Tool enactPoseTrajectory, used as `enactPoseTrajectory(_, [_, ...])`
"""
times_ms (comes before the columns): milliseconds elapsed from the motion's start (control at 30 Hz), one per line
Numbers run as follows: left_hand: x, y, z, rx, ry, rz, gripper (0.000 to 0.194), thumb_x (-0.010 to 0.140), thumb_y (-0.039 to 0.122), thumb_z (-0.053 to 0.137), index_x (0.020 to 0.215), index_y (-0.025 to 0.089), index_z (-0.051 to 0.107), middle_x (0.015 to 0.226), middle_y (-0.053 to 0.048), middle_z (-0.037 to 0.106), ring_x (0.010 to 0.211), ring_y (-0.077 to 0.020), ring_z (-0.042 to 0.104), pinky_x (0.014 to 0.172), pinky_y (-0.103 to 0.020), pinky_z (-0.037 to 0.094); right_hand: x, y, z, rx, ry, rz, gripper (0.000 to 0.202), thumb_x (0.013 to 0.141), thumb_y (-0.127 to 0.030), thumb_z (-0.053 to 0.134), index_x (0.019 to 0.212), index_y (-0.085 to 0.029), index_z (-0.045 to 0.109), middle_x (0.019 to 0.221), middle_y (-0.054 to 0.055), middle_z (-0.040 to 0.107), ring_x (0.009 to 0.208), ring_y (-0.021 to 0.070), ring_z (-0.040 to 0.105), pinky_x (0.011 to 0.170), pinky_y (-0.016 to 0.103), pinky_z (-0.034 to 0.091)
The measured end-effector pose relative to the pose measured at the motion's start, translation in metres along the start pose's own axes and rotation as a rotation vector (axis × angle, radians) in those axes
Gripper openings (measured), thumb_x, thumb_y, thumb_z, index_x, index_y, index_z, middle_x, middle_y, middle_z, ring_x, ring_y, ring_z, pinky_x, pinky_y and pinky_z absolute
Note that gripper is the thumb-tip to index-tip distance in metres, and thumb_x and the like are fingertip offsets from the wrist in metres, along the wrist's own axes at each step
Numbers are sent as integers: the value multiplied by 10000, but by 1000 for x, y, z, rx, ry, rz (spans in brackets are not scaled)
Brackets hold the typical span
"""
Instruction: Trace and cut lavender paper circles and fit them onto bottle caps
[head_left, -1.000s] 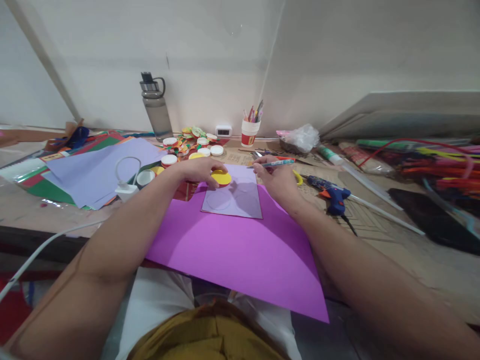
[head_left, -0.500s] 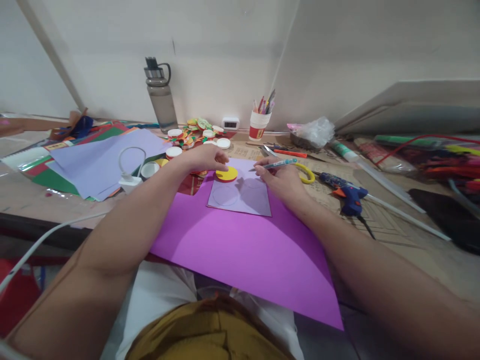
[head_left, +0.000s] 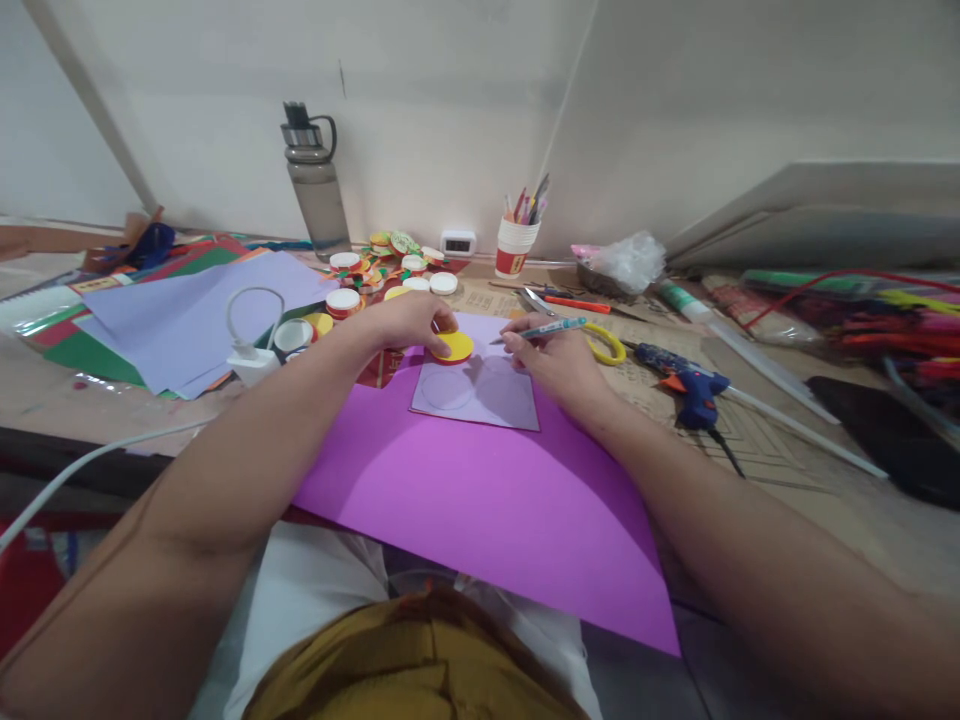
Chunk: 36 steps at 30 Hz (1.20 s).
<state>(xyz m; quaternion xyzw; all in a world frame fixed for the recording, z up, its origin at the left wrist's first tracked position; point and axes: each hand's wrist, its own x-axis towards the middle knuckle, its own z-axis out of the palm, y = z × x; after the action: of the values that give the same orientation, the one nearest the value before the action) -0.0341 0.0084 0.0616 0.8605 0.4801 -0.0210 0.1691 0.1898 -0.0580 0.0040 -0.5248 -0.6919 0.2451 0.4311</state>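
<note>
Muted light, soft shadows on the lilac sheet (head_left: 476, 410), stretched edges (fine detail rather hazy).

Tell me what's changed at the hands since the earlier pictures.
The left hand, slightly raised half a second ago, has come down to hold the yellow disc. The right hand has brought the pen leftward, its tip nearer the disc. The disc's spot on the lilac sheet looks unchanged; the glue gun stayed put.
</note>
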Motion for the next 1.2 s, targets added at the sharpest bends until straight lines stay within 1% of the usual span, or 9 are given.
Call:
enactPoseTrajectory(100, [1, -1, 1, 6, 6, 10, 507, 708, 339, 761, 1192, 194, 714, 1139, -42, 742, 984, -175, 673, 853, -230, 473, 0, 0, 0, -3, -11, 8, 166, 848, -338, 596, 876, -195, 675, 741, 43, 684, 624, 171, 623, 592, 301, 475])
enactPoseTrajectory(233, [0, 1, 0, -8, -2, 9, 529, 713, 361, 768, 1207, 183, 707, 1164, -47, 736, 986, -169, 672, 831, -216, 473, -1, 0, 0, -21, -21, 15, 171, 846, -342, 597, 874, -195, 680, 729, 45, 678, 612, 177, 627, 581, 307, 472])
enactPoseTrajectory(400, [-2, 6, 0, -3, -11, -8, 504, 730, 350, 763, 1205, 194, 706, 1179, -34, 734, 997, -158, 669, 843, -205, 469, -1, 0, 0, -25, -26, 28, 176, 850, -346, 596, 875, -195, 682, 730, 50, 682, 609, 183, 629, 579, 313, 472])
enactPoseTrajectory(633, [-2, 7, 1, -14, -4, -15, 512, 730, 335, 772, 1213, 178, 707, 1170, -47, 737, 990, -166, 670, 856, -219, 473, -1, 3, 1, -43, -23, 5, 192, 851, -363, 602, 881, -198, 697, 738, 49, 693, 645, 192, 645, 605, 318, 485])
enactPoseTrajectory(967, [-3, 9, 3, -21, 6, -8, 465, 728, 311, 766, 1177, 198, 728, 1135, -32, 745, 984, -170, 668, 834, -224, 472, -2, -1, 1, -83, -29, 25, 194, 853, -351, 599, 890, -193, 704, 725, 44, 690, 645, 189, 644, 612, 310, 478])
enactPoseTrajectory(1200, [-2, 6, 2, -28, -1, -4, 496, 719, 336, 765, 1200, 218, 726, 1149, -34, 740, 1002, -177, 663, 900, -244, 464, -4, -4, 0, -78, -35, 34, 192, 854, -350, 596, 894, -193, 698, 721, 41, 684, 641, 182, 636, 614, 307, 474])
